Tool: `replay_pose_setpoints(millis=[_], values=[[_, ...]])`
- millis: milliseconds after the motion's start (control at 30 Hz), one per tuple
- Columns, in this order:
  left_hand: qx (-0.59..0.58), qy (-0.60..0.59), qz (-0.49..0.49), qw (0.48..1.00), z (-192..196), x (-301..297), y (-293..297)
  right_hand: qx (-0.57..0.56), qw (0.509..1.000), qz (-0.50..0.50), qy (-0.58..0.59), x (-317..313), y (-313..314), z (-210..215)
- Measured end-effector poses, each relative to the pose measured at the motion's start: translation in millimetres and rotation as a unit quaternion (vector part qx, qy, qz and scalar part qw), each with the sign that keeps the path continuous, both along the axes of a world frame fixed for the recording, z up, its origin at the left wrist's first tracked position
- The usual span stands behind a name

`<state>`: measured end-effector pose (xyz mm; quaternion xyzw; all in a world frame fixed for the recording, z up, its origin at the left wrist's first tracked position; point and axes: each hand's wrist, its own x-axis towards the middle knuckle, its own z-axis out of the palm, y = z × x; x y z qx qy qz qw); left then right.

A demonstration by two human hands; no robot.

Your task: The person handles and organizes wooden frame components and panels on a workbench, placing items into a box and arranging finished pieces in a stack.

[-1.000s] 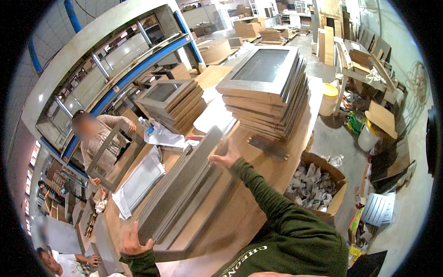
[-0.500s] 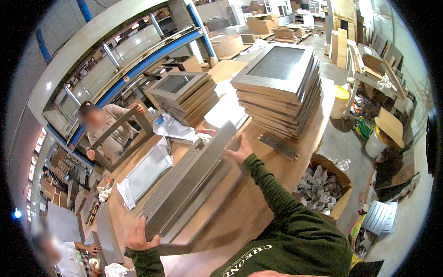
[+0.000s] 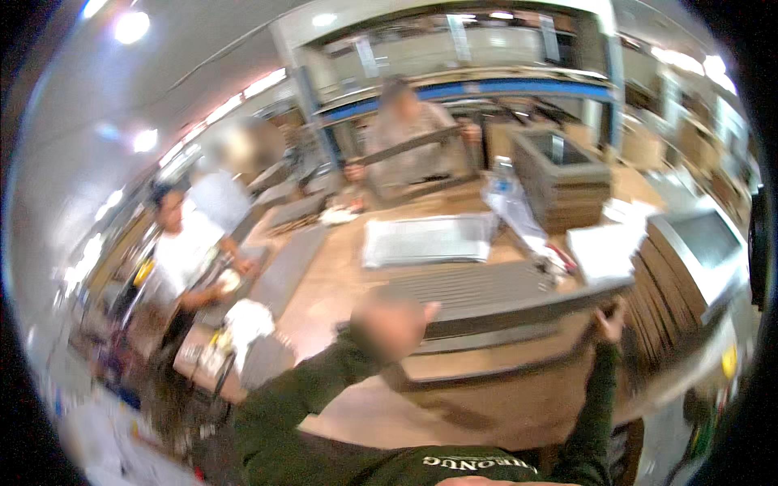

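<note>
Hands grip a long grey metal frame [image 3: 502,301] at its two ends, held level above the near part of the wooden desk [image 3: 340,283]. The left hand [image 3: 389,324] is blurred at the frame's left end; it lies against the metal, but whether its fingers are curled or spread cannot be told. The right hand [image 3: 609,320] is raised at the frame's right end with fingers wrapped over the edge, pinching the metal. Both sleeves are dark green.

Position of the frame: it runs left to right across the view, its slatted top face turned up, clear of the desk surface as far as the blur allows. It appears lifted and carried by both hands, not set down; where it belongs is not shown.

On the desk beyond it lies a flat pale grille panel [image 3: 425,240], and white sheets [image 3: 604,249] sit to the right. A stack of similar frames [image 3: 693,259] stands at the right, touching or just beside the held frame's right end. A second, darker stack [image 3: 563,174] stands farther off.

At the far side a person [image 3: 413,138] holds another long metal piece [image 3: 409,146] in both hands. A second person in a white shirt [image 3: 182,251] stands at the left, near the desk end.
</note>
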<state>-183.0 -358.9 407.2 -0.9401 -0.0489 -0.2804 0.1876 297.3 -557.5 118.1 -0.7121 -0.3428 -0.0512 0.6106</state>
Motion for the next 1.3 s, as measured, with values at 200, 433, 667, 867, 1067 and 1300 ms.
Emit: replay_pose_setpoints(millis=[200, 433, 667, 867, 1067, 1300], values=[[0.016, -0.038, -0.046, 0.998, -2.8, -27.0, 1.7, 0.123, 0.974, 0.158, 0.103, 14.4, -1.3, 60.6], [0.057, 0.065, 0.019, 0.996, -22.1, -34.0, 12.7, -0.105, 0.872, -0.074, -0.472, -9.5, -20.7, 286.1], [0.037, 0.082, -0.008, 0.996, -33.8, -29.6, 16.1, -0.379, 0.89, 0.102, -0.233, -47.5, 78.7, 214.7], [-0.058, 0.002, -0.085, 0.995, -23.3, -18.6, 19.5, -0.036, 0.766, -0.102, -0.633, -24.3, 51.4, 301.6], [0.0, 0.061, -0.047, 0.997, -31.7, -20.1, 30.1, -0.378, 0.86, 0.017, -0.342, -14.1, 82.4, 165.8], [-0.147, -0.138, 0.039, 0.979, -37.0, -67.2, 37.5, -0.407, 0.894, -0.002, -0.189, -76.4, 59.4, 235.6]])
